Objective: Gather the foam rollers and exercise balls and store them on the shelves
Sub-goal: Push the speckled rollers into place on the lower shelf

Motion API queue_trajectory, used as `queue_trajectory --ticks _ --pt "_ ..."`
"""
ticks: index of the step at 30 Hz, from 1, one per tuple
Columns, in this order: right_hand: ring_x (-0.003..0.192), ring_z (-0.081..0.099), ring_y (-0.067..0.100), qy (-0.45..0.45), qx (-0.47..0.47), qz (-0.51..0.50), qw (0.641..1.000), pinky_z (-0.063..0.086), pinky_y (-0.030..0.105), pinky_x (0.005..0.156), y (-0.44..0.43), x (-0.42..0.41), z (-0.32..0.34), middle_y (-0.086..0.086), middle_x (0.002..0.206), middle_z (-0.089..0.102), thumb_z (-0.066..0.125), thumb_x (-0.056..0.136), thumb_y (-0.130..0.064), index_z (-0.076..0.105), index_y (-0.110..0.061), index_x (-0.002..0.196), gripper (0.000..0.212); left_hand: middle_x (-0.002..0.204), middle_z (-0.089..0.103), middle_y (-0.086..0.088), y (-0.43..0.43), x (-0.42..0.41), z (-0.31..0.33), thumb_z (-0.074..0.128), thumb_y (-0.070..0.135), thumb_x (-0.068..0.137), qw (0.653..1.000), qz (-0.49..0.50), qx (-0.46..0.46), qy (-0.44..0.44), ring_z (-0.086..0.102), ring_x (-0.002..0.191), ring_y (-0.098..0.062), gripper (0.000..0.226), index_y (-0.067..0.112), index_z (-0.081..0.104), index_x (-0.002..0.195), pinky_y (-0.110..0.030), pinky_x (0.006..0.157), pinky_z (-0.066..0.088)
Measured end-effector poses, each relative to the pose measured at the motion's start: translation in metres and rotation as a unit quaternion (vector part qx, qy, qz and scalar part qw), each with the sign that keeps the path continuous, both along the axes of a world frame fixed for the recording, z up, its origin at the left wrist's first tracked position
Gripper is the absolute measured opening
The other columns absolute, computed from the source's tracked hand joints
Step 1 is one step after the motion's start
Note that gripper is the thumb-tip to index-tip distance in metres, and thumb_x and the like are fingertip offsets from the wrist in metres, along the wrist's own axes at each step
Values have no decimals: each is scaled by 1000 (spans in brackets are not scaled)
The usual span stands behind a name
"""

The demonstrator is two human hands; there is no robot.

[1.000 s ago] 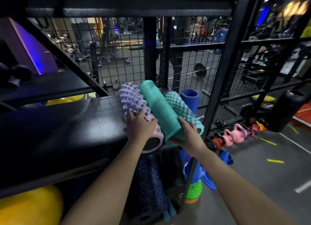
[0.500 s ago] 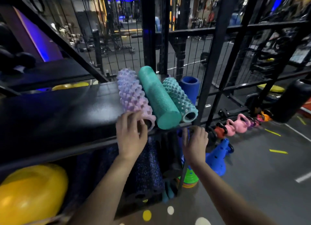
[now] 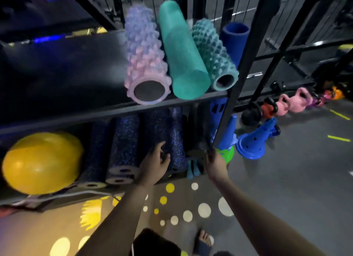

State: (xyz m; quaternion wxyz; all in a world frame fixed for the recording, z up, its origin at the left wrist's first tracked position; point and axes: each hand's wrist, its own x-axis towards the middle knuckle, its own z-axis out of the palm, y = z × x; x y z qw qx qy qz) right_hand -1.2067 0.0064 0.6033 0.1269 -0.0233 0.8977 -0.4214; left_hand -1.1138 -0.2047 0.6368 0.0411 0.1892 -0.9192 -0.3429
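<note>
Three foam rollers lie side by side on the black shelf: a knobbly lilac-pink roller, a smooth teal roller and a spiky teal roller. An upright blue roller stands behind them. On the lower shelf sit a yellow exercise ball and several dark speckled rollers. My left hand hangs in front of the speckled rollers with loosely curled fingers, holding nothing. My right hand is below the shelf's front post, empty; its fingers are blurred.
Blue cones and a green cone stack stand on the grey floor right of the rack. A row of kettlebells, black, red and pink, runs along the right. Light spots dot the floor near my foot.
Both hands have let go of the rollers on the upper shelf and dropped to the lower shelf level. The view has tilted downward.
</note>
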Motion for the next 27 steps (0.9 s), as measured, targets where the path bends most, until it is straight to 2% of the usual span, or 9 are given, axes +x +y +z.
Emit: queue_trajectory --ticks 2,4,7,9,11,13,16,23,27 --pt "86 62 38 -75 18 6 997 36 33 69 1 5 -35 17 94 67 45 97 -40 60 -9 98 34 114 62 -2 8 14 -23 62 36 95 999 4 13 -33 65 96 -22 56 24 44 147 -35 79 53" --pt "91 67 42 -164 25 -3 986 45 38 67 2 13 -70 15 93 68 47 90 -47 62 -10 103 42 132 59 -9 11 32 -41 63 36 95 998 -9 25 -62 63 113 -25 61 19 42 150 -32 90 49" --pt "70 71 37 -253 -5 -47 966 55 40 58 4 28 -107 6 72 63 48 91 -48 63 -6 103 46 155 42 -9 4 54 -58 61 35 98 991 -34 20 -131 44 140 -25 66 17 34 155 -31 106 40" --pt "58 66 25 -287 -12 -63 956 49 29 51 2 35 -116 3 69 63 51 95 -42 64 -8 107 38 157 37 -10 -7 59 -67 60 42 97 988 -29 -15 -152 37 144 -29 72 20 27 158 -37 110 39" --pt "56 64 21 -298 1 -56 953 48 30 53 -3 34 -121 2 67 65 49 87 -44 66 -8 105 43 157 34 -10 -18 56 -72 59 56 93 986 -11 -69 -151 33 144 -34 81 24 25 158 -48 110 39" --pt "63 68 25 -285 13 -38 958 55 38 62 -11 24 -130 4 71 69 45 80 -49 67 -8 101 51 163 23 -10 -25 45 -72 63 67 84 985 13 -95 -146 25 147 -36 93 28 24 158 -53 111 40" --pt "95 69 35 -256 52 -20 965 54 44 85 -26 -1 -129 18 104 73 54 90 -50 66 -8 112 48 168 5 -8 -37 19 -75 63 81 70 986 54 -93 -127 9 152 -34 110 29 22 159 -54 116 29" --pt "125 48 46 -134 179 -1 975 38 44 104 -52 -66 -145 33 129 51 60 92 -32 45 7 127 54 168 5 -15 -48 -68 -90 55 81 78 989 117 -58 -76 10 154 -34 112 20 10 160 -55 122 20" --pt "128 42 47 -38 259 37 964 32 48 111 -65 -97 -157 31 135 44 67 90 -33 35 8 138 71 166 -13 -19 -59 -107 -113 64 90 60 974 100 -64 -194 4 151 -47 140 26 -13 158 -63 120 14"
